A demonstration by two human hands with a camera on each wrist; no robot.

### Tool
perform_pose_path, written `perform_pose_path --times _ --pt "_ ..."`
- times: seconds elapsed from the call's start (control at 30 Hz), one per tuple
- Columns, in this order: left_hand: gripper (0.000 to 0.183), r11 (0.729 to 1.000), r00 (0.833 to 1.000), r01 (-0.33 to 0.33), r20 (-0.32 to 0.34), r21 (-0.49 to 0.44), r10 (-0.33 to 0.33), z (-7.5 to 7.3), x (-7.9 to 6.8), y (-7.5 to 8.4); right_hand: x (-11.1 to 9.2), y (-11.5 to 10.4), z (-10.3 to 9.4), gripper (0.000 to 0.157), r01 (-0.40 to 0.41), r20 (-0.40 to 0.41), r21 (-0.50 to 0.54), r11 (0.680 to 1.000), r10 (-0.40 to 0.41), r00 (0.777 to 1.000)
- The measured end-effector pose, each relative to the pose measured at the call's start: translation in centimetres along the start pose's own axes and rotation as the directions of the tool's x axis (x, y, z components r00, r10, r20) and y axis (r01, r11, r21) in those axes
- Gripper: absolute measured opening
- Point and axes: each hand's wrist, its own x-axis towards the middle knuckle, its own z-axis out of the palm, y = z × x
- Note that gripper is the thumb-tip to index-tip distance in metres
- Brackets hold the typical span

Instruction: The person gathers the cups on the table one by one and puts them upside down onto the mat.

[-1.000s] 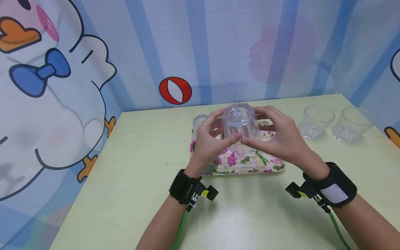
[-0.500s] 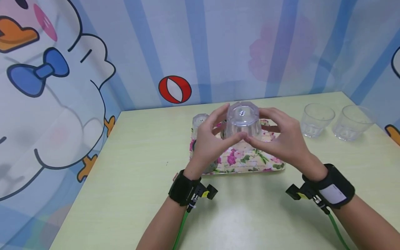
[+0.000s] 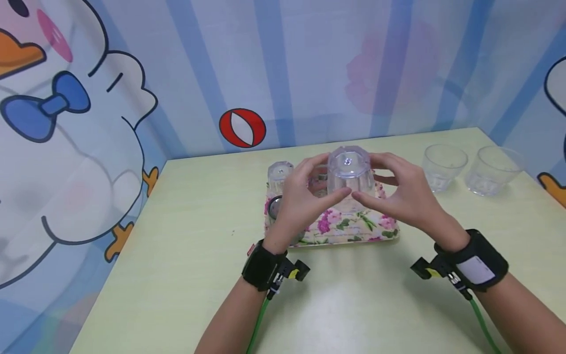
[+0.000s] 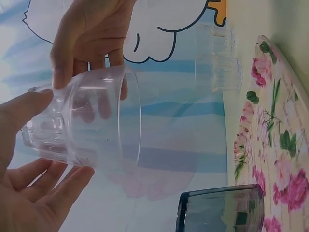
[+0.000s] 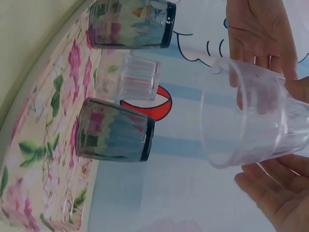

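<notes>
Between my two hands is a clear drinking glass, held upside down above the flowered tray. My left hand grips its left side with the fingers round it and the thumb in front. From the right, my right hand holds it the same way, and the thumb tips nearly meet. The glass's wide rim faces down toward the tray, as the left wrist view shows. On the tray stand a smoky grey glass, another smoky glass and a clear glass, all upside down. My left hand partly hides them in the head view.
Two clear glasses stand upright at the back right of the pale table: one glass and, farther right, a second glass. A cartoon-printed cloth hangs behind the table. A green cable runs from each wrist band.
Both hands have shifted a little to the right over the tray with the glass between them. The head view has turned slightly. The other glasses have not moved.
</notes>
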Motion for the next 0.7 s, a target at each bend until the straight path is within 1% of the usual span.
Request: perform_pose_path --times 0.13,0.27,0.53,0.63,0.7 --pt "0.067 0.999 1.000 0.000 -0.009 0.036 0.000 0.9 0.6 -0.3 0.2 0.4 -0.4 0.066 -0.035 0.048 -0.022 0.999 0.036 0.998" --pt "0.067 0.997 1.000 -0.006 -0.022 0.071 0.008 1.7 1.2 -0.7 0.3 0.9 -0.7 0.066 -0.063 0.065 -0.023 0.998 0.064 0.996" --pt "0.065 0.998 0.999 0.010 -0.034 0.055 -0.008 3.2 2.2 -1.6 0.7 2.5 -0.9 0.065 -0.156 0.094 -0.022 0.988 0.157 0.983" --pt "0.065 0.998 0.999 0.015 -0.044 0.067 -0.012 3.8 2.6 -1.9 1.0 3.1 -1.0 0.065 -0.180 0.107 -0.020 0.984 0.181 0.978" --pt "0.064 0.996 0.999 0.017 -0.053 0.092 -0.013 4.2 2.9 -2.2 1.1 3.5 -0.9 0.066 -0.196 0.117 -0.020 0.980 0.197 0.973"
